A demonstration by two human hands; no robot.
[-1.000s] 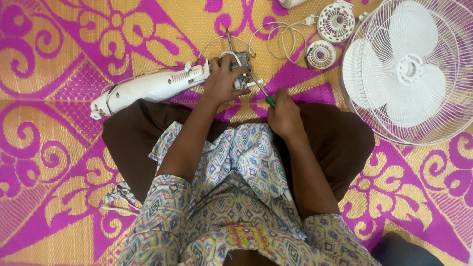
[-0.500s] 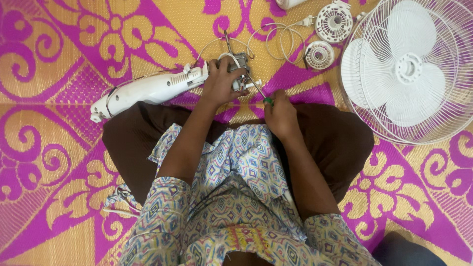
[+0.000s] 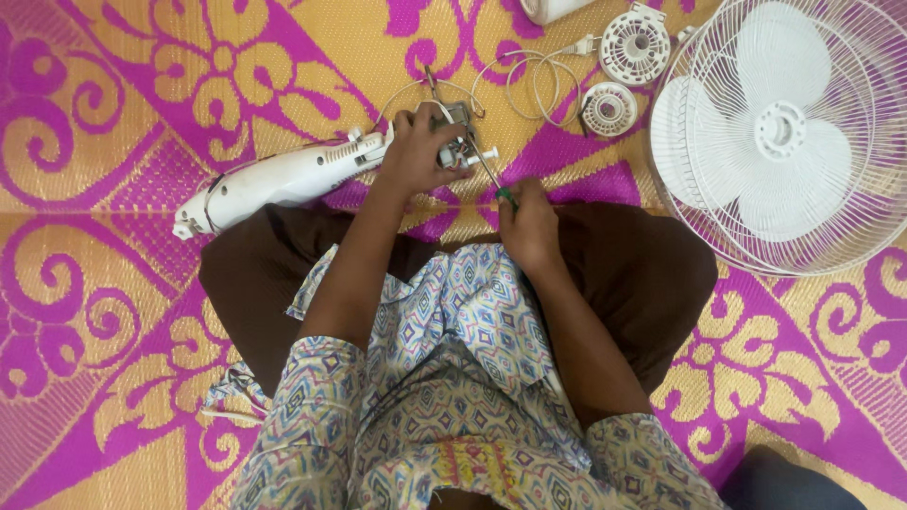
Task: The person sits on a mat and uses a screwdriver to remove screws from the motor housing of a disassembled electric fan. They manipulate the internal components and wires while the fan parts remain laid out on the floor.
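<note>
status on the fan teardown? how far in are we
Done: the fan cage with blades lies apart on the mat, and two round white plastic parts sit beside it. In hand: the left hand grips the motor at the end of the white housing; the right hand works a green-handled screwdriver into it. Left: motor not yet separated from the housing.

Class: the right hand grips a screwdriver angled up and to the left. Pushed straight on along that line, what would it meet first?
Probably the small motor assembly under the left hand; the right hand aims the screwdriver there, though depth is unclear.
</note>
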